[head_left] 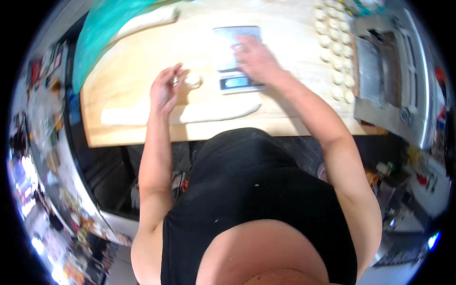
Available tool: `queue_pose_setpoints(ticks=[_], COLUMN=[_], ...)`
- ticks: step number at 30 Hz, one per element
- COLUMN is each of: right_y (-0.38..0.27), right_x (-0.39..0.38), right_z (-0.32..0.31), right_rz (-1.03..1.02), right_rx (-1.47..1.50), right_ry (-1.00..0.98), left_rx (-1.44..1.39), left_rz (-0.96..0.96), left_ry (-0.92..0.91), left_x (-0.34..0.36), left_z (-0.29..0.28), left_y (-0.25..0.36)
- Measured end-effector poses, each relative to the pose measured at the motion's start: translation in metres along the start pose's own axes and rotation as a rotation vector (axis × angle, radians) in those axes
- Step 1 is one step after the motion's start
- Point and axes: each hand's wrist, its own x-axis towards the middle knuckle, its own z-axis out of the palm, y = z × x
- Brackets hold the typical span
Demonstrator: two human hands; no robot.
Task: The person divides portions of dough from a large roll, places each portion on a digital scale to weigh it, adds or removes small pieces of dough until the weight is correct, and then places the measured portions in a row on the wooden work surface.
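Observation:
My right hand (257,59) reaches over the plate of a kitchen scale (223,54). Its fingers are bent around a small pale piece of dough (237,47), on or just above the plate; the palm hides part of it. Left of the scale, my left hand (166,88) has its fingers curled in, with a bit of pale dough showing between thumb and fingers. Close beside those fingertips, a small lump of dough (193,80) lies on the wooden board (128,85). A long dough roll (218,111) stretches along the board's near side, passing behind my left wrist.
Rows of small dough balls (335,35) line the board's right side. Beyond them stands a metal machine (380,66) with rollers. Green plastic sheeting (97,42) covers the far left, partly over another dough roll (147,23). Shelves with clutter (50,128) stand at left.

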Motion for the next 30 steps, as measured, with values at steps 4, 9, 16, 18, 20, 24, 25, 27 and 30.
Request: queue_pose_setpoints(ticks=[4, 9, 16, 18, 20, 24, 25, 27, 30], right_y=[0.016, 0.041, 0.113, 0.140, 0.162, 0.178, 0.179, 0.159, 0.148], right_x=[0.006, 0.011, -0.132, -0.164, -0.185, -0.194, -0.194, -0.187, -0.186], right_z=[0.036, 0.000, -0.072, -0.064, -0.040, -0.017, -0.017, -0.032, -0.035], right_rz=[0.126, 1.093, 1.135, 1.089, 1.045, 1.041, 1.047, 1.055, 0.925], right_rx=[0.159, 1.577, 0.679, 0.200, -0.004, -0.228, -0.297, -0.356, -0.310], right_ry=[0.095, 0.546, 0.608, 0.557, 0.293, 0.058, 0.029, 0.110, 0.302], left_rx=[0.784, 1.731, 1.617, 1.387, 1.081, 1.272, 1.292, 1.310, 1.360], left_rz=[0.125, 0.489, 0.523, 0.425, 0.412, 0.514, 0.547, 0.587, 0.585], left_ry=[0.174, -0.066, -0.106, -0.103, -0.151, -0.004, 0.019, 0.021, -0.100], left_x=[0.002, -0.001, -0.011, -0.005, 0.003, -0.004, -0.004, -0.003, 0.006], left_z=[0.006, 0.009, 0.013, 0.006, -0.001, 0.017, 0.024, 0.023, 0.007], left_y=[-0.005, -0.029, -0.021, -0.013, -0.017, -0.014, -0.016, -0.022, -0.027])
